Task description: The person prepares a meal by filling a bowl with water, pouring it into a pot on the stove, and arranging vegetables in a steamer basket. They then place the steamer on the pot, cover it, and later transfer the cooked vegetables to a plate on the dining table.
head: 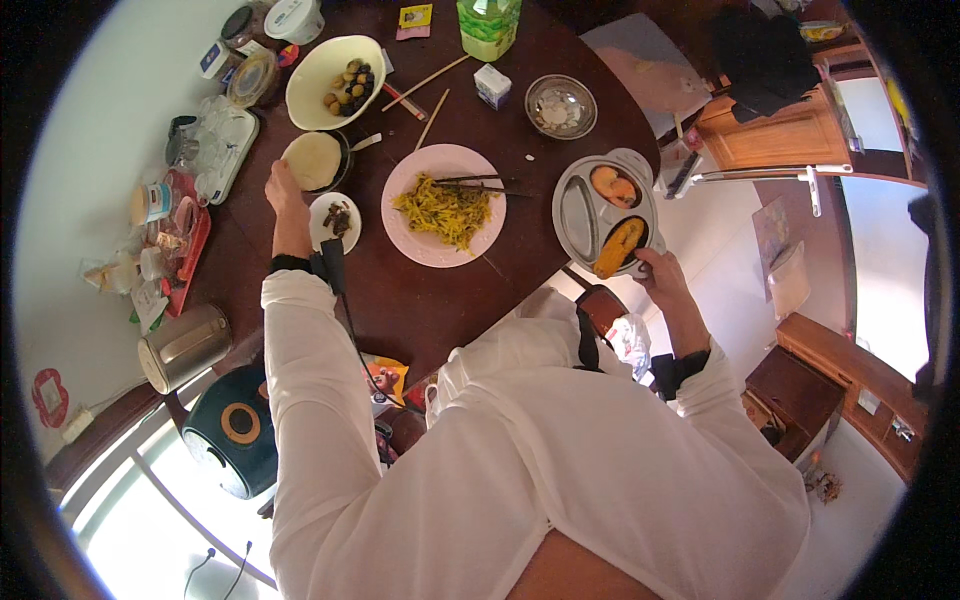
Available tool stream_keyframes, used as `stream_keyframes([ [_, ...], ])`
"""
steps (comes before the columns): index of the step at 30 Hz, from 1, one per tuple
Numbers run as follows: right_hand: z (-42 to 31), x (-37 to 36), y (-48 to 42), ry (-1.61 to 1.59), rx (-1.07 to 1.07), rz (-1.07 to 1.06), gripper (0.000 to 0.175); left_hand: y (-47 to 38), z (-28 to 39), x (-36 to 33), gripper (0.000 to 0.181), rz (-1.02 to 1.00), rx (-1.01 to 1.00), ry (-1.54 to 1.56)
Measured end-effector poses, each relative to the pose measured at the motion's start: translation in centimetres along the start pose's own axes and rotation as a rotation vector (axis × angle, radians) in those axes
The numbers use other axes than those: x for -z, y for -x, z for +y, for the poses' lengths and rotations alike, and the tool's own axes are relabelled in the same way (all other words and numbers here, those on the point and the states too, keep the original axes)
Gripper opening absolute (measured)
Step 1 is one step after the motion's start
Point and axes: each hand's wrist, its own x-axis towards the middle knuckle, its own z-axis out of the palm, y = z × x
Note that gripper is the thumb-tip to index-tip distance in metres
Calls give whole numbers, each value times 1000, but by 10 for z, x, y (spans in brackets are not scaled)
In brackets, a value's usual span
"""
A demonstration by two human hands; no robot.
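My left hand (283,187) grips the left edge of a pale round disc (311,161), possibly a flatbread. It overlaps a dark round bowl (346,161) with a light-handled utensil (366,142) at its rim. Just below sits a small white dish (321,234) of dark brown bits. On the right, my right hand (666,277) holds the lower rim of a grey compartment tray (577,217). Orange food pieces (615,186) fill one compartment, and a long yellow-orange piece (621,247) lies across another. Between my hands stands a pink plate (405,244) of shredded yellow-green food (442,210), with dark chopsticks (480,184) resting on it.
Farther back are a cream bowl (307,82) of small round fruits, loose light chopsticks (433,118), a small box (492,86), a metal bowl (561,135) and a green-labelled bottle (489,30). Leftward stand a glass tray (236,154), a kettle (184,349) and an air fryer (236,442).
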Motion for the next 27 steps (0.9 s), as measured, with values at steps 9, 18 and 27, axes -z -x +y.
stream_keyframes([
  [9,-7,8,-43,84,-10,-224,24,-4,-4,-7,42,70,-169,-143],
  [18,-15,-12,-50,195,-24,-420,30,96,-14,35,25,135,-340,111],
  [27,-15,-45,-48,246,-59,-572,38,145,-109,51,29,31,273,282],
])
